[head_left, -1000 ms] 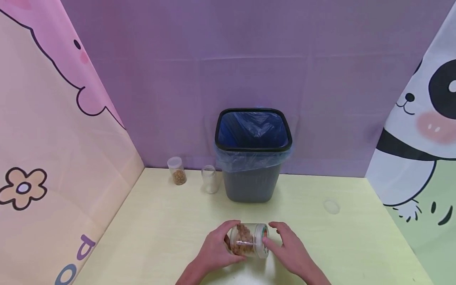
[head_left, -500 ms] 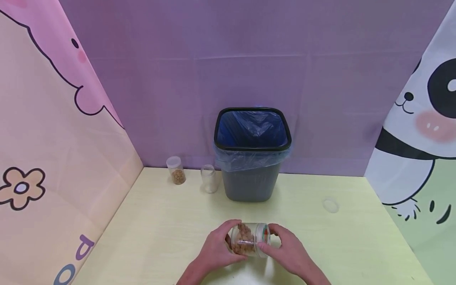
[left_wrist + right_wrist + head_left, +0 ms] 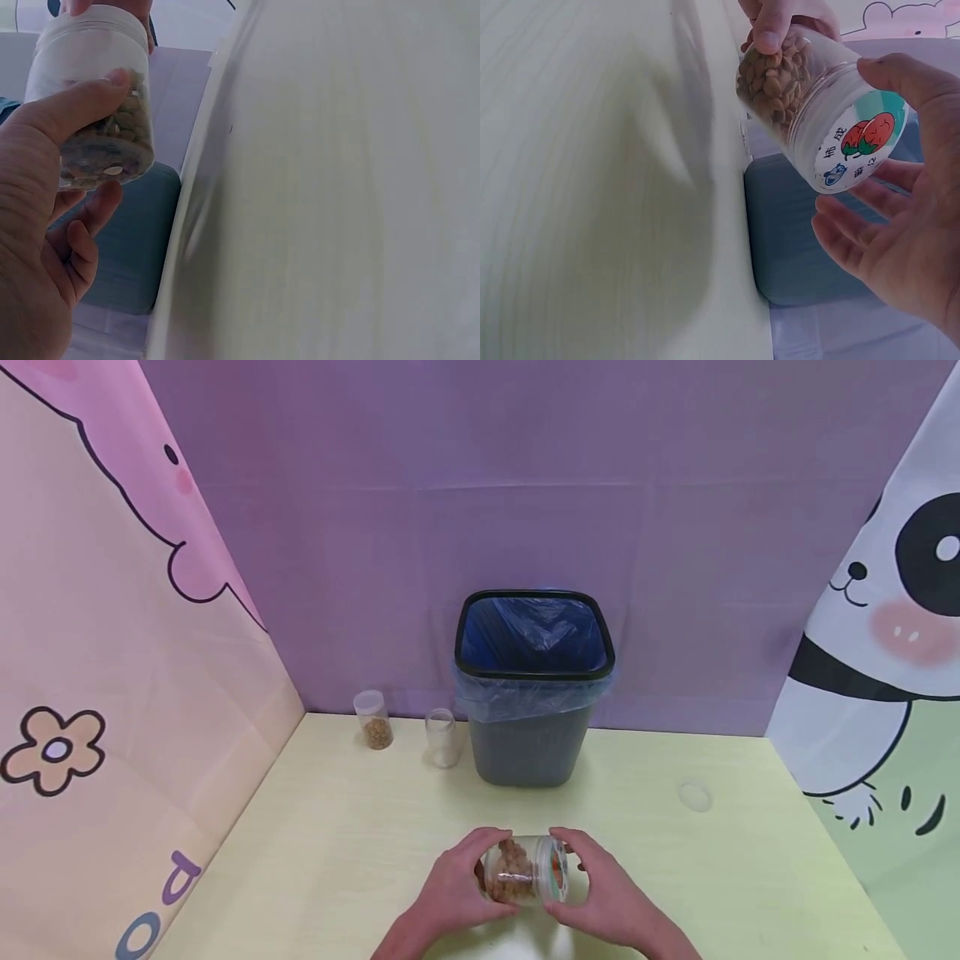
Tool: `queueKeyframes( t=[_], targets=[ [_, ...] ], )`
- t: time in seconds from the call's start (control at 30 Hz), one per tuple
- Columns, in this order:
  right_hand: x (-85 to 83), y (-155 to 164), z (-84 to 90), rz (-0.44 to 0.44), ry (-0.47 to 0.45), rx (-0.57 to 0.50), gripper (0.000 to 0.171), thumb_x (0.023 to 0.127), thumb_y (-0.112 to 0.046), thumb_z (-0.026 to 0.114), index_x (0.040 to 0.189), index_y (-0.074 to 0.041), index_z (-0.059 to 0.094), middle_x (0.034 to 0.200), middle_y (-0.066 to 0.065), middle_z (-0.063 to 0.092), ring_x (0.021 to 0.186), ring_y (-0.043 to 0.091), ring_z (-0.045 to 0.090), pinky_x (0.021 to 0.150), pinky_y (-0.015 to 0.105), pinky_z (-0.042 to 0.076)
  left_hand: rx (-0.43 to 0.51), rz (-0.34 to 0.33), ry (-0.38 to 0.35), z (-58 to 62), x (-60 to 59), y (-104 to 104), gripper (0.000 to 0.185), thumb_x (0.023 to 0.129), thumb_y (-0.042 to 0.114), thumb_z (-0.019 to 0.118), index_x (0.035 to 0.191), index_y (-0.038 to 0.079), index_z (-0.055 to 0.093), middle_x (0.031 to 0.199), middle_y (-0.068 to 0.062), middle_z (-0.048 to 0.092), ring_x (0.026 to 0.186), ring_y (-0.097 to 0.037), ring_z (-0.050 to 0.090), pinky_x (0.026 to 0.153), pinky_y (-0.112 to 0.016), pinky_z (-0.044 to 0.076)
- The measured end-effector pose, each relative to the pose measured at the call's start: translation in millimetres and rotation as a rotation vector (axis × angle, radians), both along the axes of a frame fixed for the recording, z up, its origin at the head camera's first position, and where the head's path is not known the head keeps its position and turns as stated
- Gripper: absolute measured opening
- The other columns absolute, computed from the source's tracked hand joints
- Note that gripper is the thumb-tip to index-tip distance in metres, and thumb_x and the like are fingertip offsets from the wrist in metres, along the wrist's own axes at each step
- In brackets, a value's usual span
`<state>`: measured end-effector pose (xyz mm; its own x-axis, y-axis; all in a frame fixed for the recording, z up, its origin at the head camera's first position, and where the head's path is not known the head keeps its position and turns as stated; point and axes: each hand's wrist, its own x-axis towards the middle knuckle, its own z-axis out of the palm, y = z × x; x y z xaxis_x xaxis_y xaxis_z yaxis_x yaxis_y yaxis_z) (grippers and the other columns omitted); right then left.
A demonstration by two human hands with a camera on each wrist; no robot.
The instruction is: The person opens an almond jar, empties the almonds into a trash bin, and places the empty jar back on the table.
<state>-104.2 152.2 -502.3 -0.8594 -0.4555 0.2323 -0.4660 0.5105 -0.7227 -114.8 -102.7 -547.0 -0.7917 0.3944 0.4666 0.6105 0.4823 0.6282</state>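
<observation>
A clear jar [image 3: 513,872] of brown pellet-like pieces lies on its side in the air above the near part of the table, its lid end to the right. My left hand [image 3: 456,883] grips its base end, thumb across the wall in the left wrist view. On the lid [image 3: 555,870], my right hand [image 3: 611,893] has its thumb at the near rim and its forefinger at the far rim. The right wrist view shows red fruit and dark lettering on the lid [image 3: 859,139]; the other right fingers [image 3: 844,232] are bent and apart from it.
A grey bin [image 3: 531,752] with a blue bag stands at the table's back. Left of it are a clear cup [image 3: 442,743] and a small lidded container [image 3: 377,732] of brown pieces. A clear round disc [image 3: 695,796] lies to the right.
My right fingers have shifted around the lid, the thumb moving from its face and upper side down to the near rim. My left hand and the jar stay nearly in place.
</observation>
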Motion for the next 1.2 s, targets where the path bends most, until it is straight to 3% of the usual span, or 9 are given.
queueKeyframes(
  t=[0.23, 0.53, 0.73, 1.0, 1.2],
  targets=[
    [-2.3, 1.9, 2.2, 0.044, 0.021, -0.011, 0.081, 0.073, -0.028, 0.086, 0.14, -0.019, 0.041, 0.128, -0.013, 0.05, 0.109, 0.012, 0.051, 0.081, 0.033, 0.05, 0.007, 0.002, -0.024, 1.9, -0.1, 0.7, 0.09, 0.056, 0.035, 0.094, 0.134, 0.02, 0.052, 0.129, 0.007, 0.054, 0.069, 0.002, 0.053, 0.06, -0.012, 0.046],
    [-7.2, 7.6, 5.0, 0.068, 0.137, -0.082, 0.09, 0.068, -0.007, 0.085, 0.144, -0.018, 0.038, 0.132, -0.004, 0.049, 0.11, 0.014, 0.052, 0.079, 0.033, 0.051, -0.005, 0.051, -0.055, 3.2, -4.2, -3.2, 0.091, 0.055, 0.031, 0.095, 0.135, 0.022, 0.051, 0.131, 0.012, 0.051, 0.108, -0.009, 0.056, 0.078, -0.026, 0.052],
    [-9.2, 10.7, 3.9, 0.04, 0.084, -0.1, 0.086, 0.066, -0.002, 0.083, 0.139, -0.011, 0.039, 0.133, -0.006, 0.048, 0.115, 0.02, 0.054, 0.084, 0.035, 0.05, -0.025, 0.071, -0.079, 4.5, -5.1, -4.5, 0.091, 0.058, 0.031, 0.094, 0.135, 0.023, 0.047, 0.131, 0.012, 0.05, 0.109, -0.009, 0.056, 0.082, -0.03, 0.051],
    [-6.9, 10.0, 6.2, -0.099, 0.01, -0.081, 0.087, 0.06, -0.002, 0.084, 0.134, -0.009, 0.039, 0.121, -0.001, 0.054, 0.099, 0.015, 0.057, 0.078, 0.029, 0.051, -0.036, 0.095, -0.102, 7.7, -3.1, -7.3, 0.09, 0.06, 0.035, 0.091, 0.135, 0.019, 0.045, 0.127, 0.008, 0.054, 0.097, -0.009, 0.058, 0.076, -0.03, 0.051],
    [-8.2, 11.3, 0.0, -0.318, 0.168, -0.004, 0.088, 0.053, 0.002, 0.08, 0.132, 0.002, 0.042, 0.127, 0.012, 0.048, 0.108, 0.025, 0.053, 0.085, 0.043, 0.049, -0.01, 0.095, -0.15, 11.8, -0.4, -8.2, 0.09, 0.06, 0.035, 0.092, 0.134, 0.02, 0.045, 0.123, 0.006, 0.056, 0.085, -0.008, 0.057, 0.07, -0.026, 0.049]
  ],
)
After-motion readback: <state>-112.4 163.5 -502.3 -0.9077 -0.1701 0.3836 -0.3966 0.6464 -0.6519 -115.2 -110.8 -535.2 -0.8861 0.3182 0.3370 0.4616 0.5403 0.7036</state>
